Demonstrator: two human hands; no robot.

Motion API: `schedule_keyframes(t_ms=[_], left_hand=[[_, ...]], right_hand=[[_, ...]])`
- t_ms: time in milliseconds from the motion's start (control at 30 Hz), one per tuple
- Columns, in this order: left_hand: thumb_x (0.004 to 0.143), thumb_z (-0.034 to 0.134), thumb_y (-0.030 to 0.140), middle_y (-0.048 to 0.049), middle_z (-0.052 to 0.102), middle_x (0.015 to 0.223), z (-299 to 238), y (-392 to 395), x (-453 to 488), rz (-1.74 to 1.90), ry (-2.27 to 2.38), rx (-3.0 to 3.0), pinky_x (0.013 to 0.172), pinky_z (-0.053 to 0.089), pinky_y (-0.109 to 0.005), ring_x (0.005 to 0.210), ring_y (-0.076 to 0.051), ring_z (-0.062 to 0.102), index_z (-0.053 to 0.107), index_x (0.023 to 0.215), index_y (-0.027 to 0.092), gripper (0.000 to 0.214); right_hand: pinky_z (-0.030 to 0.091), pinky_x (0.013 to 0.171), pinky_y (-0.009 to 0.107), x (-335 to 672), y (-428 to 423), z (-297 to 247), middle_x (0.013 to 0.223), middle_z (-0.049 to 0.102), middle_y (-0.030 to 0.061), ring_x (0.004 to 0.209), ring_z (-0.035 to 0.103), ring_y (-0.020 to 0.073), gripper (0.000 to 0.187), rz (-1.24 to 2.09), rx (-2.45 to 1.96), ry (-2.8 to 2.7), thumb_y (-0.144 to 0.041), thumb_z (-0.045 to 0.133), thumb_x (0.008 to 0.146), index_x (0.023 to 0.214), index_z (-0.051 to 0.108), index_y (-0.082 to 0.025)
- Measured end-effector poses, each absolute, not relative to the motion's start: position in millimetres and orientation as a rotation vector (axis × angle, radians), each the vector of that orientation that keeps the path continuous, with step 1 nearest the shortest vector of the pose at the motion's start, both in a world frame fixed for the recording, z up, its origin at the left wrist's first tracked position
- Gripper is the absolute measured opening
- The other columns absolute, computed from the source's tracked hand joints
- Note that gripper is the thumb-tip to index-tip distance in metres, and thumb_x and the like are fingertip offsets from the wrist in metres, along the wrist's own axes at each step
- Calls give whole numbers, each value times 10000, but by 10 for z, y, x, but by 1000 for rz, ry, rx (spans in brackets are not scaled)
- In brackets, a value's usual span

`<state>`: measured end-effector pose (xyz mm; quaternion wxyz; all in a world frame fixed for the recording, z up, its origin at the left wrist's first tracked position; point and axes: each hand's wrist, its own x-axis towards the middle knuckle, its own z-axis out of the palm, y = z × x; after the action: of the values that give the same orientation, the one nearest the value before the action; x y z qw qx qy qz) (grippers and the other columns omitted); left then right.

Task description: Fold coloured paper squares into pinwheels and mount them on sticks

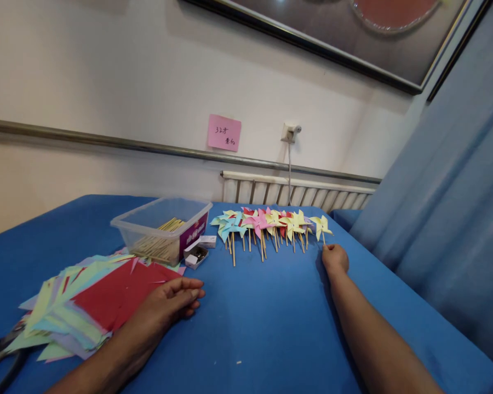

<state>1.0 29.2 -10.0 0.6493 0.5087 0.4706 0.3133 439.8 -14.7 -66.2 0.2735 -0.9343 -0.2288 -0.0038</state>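
My right hand (335, 258) is closed around the stick of a pale yellow paper pinwheel (321, 226), at the right end of a group of finished pinwheels. These pinwheels (258, 221), in pink, blue, yellow and red, lie close together with their wooden sticks toward me. My left hand (179, 298) hovers or rests at the right edge of the paper pile, with loosely bent fingers and nothing visible in them. Beneath and beside it is a red paper sheet (121, 293) with cut slits, on top of a fanned stack of coloured paper squares (61, 306).
A clear plastic tub (129, 230) with wooden sticks (160, 246) stands behind the paper. Beside it lies a small open box (196, 255) of metal pieces. Scissors (8, 350) lie at the lower left. The blue-covered table (250, 312) meets a wall with a radiator (267, 189).
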Motion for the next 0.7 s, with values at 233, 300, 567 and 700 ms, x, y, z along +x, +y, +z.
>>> schedule_keyframes(t_ms=[233,300,567,700], left_hand=[[579,792,384,-49,693,804,-51,258,45,745,1096,1165,581,487,-262,630,-150,599,679,828,186,337],[573,794,377,-50,691,796,-43,252,53,750,1103,1162,577,485,-262,625,-152,598,680,816,185,330],[576,777,397,-55,688,813,6,222,64,736,1124,1207,602,505,-291,639,-172,607,677,818,191,333],[564,787,386,-49,682,775,23,214,71,735,1119,1203,603,498,-284,636,-168,600,678,814,188,337]], right_hand=[[449,657,279,4399,-92,-689,925,719,94,863,664,242,256,31,-2503,-703,-362,512,829,851,706,-196],[446,644,278,4390,-80,-698,889,719,94,836,667,241,256,48,-2510,-730,-368,523,818,818,710,-193],[454,651,269,4386,-81,-708,874,709,81,814,662,222,244,54,-2521,-770,-390,548,800,789,705,-203],[458,661,269,4384,-89,-712,883,704,85,812,658,216,241,38,-2526,-748,-375,540,809,837,701,-200]])
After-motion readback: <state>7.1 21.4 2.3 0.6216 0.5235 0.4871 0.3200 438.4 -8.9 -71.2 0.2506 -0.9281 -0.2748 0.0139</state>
